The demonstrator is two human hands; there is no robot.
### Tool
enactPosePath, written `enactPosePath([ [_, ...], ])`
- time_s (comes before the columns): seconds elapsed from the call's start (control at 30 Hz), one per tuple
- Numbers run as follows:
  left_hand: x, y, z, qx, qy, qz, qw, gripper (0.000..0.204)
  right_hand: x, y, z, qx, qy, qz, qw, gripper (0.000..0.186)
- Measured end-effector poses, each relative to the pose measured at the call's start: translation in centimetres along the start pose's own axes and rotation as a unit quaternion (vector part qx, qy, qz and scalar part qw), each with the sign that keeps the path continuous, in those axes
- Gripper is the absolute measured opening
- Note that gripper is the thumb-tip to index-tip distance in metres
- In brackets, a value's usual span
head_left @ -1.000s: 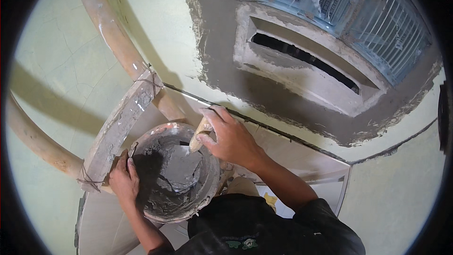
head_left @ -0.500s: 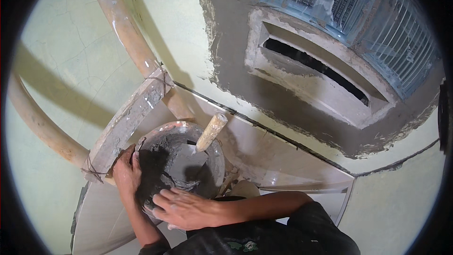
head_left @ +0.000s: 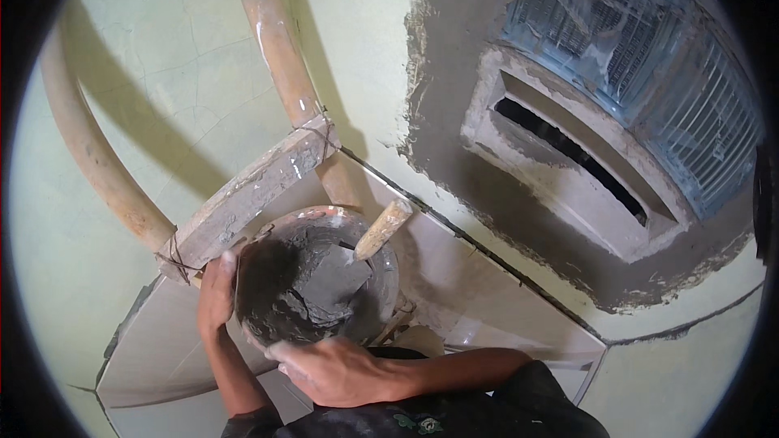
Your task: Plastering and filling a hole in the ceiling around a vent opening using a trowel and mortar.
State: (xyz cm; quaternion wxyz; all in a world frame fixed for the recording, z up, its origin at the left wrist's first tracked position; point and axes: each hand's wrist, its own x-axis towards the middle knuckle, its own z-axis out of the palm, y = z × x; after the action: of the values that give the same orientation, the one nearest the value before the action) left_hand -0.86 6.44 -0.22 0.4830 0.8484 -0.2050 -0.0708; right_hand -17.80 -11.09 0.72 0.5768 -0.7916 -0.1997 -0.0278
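Note:
A round bucket [head_left: 391, 296] with a smeared rim holds wet grey mortar [head_left: 284, 308]. Inside it lies a trowel, its mortar-coated blade [head_left: 334, 272] flat on the mix and its wooden handle [head_left: 383, 229] sticking up over the far right rim. My left hand [head_left: 216, 296] grips the bucket's left side, thumb up at the rim. At the near rim is my right hand [head_left: 337, 369], away from the trowel. Its fingers look bent and are smeared by motion, so whether they grip the rim cannot be told.
Just behind the bucket, a mortar-spattered wooden crosspiece [head_left: 251, 191] is tied to two poles [head_left: 276, 40]. A recessed slot [head_left: 568, 162] in the wall at right is framed by fresh grey render [head_left: 454, 170], below a plastic-covered blue grille [head_left: 600, 32]. Pale panels [head_left: 479, 292] surround the bucket.
The view has shifted, moving the wall and poles rightward in the picture. My right hand has drawn back from over the mortar to the near rim, its fingers more bent. My left hand stays on the bucket.

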Motion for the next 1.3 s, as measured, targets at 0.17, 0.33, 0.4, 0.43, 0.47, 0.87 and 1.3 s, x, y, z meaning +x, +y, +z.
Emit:
enactPosePath([
  [0.17, -5.2, 4.6, -0.8, 0.055, 0.068, 0.005, 0.996, 0.048, 0.9, 0.3, -5.8, 0.212, 0.072, 0.037, 0.974, 0.052],
  [0.33, -4.6, 7.5, -2.4, 0.216, 0.315, 0.220, 0.898, 0.036, 0.9, 0.5, -7.1, 0.276, -0.005, 0.038, 0.960, 0.049],
  [0.4, -0.4, 9.8, -2.3, 0.331, 0.323, 0.295, 0.836, 0.034, 1.2, 1.0, -7.4, 0.305, -0.030, 0.051, 0.951, 0.048],
  [0.43, 0.5, 9.7, -2.4, 0.335, 0.326, 0.291, 0.835, 0.034, 1.3, 1.0, -7.7, 0.315, -0.033, 0.052, 0.947, 0.047],
  [0.47, 1.5, 8.8, -2.6, 0.340, 0.273, 0.240, 0.867, 0.034, 1.3, 1.1, -8.0, 0.325, -0.035, 0.054, 0.944, 0.046],
  [0.87, 3.1, 6.4, -1.2, 0.513, 0.277, 0.088, 0.808, 0.031, 3.0, 3.6, -12.0, 0.334, -0.039, 0.006, 0.942, 0.050],
  [1.3, 4.7, 2.9, -3.7, 0.567, 0.337, 0.056, 0.750, 0.053, 10.6, 5.6, -16.3, 0.227, -0.104, -0.016, 0.968, 0.031],
])
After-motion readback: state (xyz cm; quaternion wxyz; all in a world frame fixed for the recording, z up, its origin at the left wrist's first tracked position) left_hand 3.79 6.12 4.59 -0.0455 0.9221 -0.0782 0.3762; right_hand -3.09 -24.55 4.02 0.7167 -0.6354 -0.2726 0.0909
